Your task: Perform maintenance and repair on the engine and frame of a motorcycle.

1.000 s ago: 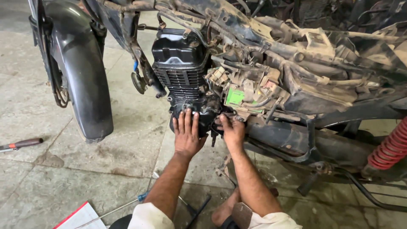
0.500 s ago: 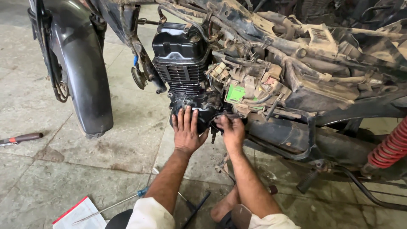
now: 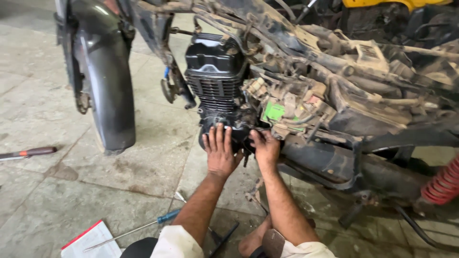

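A stripped motorcycle frame (image 3: 363, 62), dusty and tangled with cables, spans the upper part of the view, and everything else is placed here against its black engine (image 3: 216, 81). Left of the engine stands the black front mudguard (image 3: 111, 91), curved over the wheel and reaching down to the stone floor (image 3: 52, 191). Far to the right of the engine, at the picture's edge, a red coil spring (image 3: 442, 184) shows. Just right of the engine, among the wiring, sits a small green part (image 3: 274, 112).

At the foot of the engine is the rounded black lower casing (image 3: 215, 130). The left hand (image 3: 221, 152) lies flat against it, fingers spread and straight, palm pressed on the casing and gripping nothing. The right hand (image 3: 264, 149) is just right of the casing, fingers curled in toward the dark gap beside it; whether it has hold of anything there cannot be told, since the fingertips are hidden.

On the floor below and left of the engine lies a blue-handled screwdriver (image 3: 143, 228), its shaft resting over a white pad with a red edge (image 3: 88, 241). Far left of the engine, another tool with a red-brown handle (image 3: 29, 153) lies on the floor. Below the engine, between the forearms, a bare foot (image 3: 253, 241) is visible.
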